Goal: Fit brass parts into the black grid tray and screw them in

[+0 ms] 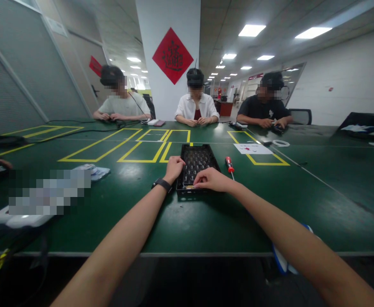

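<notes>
On the green table in front of me lies a black open tray-like case [218, 157], with rows of dark recesses inside. My left hand [174, 168], a black watch on its wrist, is closed at the case's left rim with the fingers curled over it. Inside the near end, the fingertips of my right hand [211, 179] are pinched together. They are beside a small tan piece [189, 186]; whether they grip it or something smaller is hidden. A red-handled screwdriver [229, 164] lies just right of the case.
Yellow tape [139, 161] marks rectangles on the table [136, 230]. A white sheet [252, 149] and a white ring [280, 143] lie at the right. White packages [99, 172] and cables occupy the left. Three people sit across the table; part of another person's hand shows at far left.
</notes>
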`<state>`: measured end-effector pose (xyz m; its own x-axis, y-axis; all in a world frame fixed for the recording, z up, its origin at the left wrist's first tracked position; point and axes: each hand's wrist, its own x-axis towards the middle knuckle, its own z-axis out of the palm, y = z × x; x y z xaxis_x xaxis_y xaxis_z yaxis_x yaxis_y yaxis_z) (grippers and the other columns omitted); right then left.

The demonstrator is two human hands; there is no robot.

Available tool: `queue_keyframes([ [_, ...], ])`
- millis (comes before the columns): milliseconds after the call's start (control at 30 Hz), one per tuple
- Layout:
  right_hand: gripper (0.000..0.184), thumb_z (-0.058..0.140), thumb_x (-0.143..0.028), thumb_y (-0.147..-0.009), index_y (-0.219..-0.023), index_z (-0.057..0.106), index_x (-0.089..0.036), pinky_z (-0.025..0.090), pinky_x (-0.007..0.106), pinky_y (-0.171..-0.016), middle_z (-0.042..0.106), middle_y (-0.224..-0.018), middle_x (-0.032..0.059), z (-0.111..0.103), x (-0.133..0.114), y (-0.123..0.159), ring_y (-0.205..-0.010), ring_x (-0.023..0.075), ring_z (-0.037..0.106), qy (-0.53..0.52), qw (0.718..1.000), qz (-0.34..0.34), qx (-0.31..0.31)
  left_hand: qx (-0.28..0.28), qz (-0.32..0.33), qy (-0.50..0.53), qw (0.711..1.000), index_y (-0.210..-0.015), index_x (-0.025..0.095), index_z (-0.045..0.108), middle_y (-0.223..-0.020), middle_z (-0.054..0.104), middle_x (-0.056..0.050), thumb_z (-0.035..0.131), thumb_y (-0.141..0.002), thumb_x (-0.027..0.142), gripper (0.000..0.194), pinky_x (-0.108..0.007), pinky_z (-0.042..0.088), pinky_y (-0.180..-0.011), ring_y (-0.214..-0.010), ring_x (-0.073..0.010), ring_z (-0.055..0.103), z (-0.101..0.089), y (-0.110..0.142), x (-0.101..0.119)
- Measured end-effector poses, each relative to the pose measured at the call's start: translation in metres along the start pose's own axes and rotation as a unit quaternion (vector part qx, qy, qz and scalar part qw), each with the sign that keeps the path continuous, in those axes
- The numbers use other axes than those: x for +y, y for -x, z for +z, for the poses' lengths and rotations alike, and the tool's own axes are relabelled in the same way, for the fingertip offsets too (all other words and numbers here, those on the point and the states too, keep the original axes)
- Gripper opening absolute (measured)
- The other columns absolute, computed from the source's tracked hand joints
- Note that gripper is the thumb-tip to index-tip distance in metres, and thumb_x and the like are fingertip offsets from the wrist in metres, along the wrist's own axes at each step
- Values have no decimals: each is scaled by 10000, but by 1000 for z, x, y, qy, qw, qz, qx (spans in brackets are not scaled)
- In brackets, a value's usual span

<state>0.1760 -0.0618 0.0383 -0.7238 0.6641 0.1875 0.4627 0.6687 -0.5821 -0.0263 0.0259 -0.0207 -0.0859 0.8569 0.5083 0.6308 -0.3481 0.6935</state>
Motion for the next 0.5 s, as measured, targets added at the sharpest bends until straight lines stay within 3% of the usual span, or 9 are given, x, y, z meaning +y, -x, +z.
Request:
queue_keyframes([
  [200,274,643,-362,-738,-877,711,-135,341,207,-576,625,-738,35,1,0,-1,-596,83,459,17,999,-38,-7,6,1,4,1000,-531,179,621,-764,642,-53,429,-604,93,223,-311,431,-855,-968,-201,550,0,1,1],
  [500,274,619,-338,-754,-891,718,-122,349,214,-563,660,-738,48,1,1,-1,-584,91,481,-16,999,-29,-19,-4,-18,-3,1000,-590,176,650,-845,630,-48,434,-639,91,238,-320,412,-910,-1022,-196,515,-1,1,2],
])
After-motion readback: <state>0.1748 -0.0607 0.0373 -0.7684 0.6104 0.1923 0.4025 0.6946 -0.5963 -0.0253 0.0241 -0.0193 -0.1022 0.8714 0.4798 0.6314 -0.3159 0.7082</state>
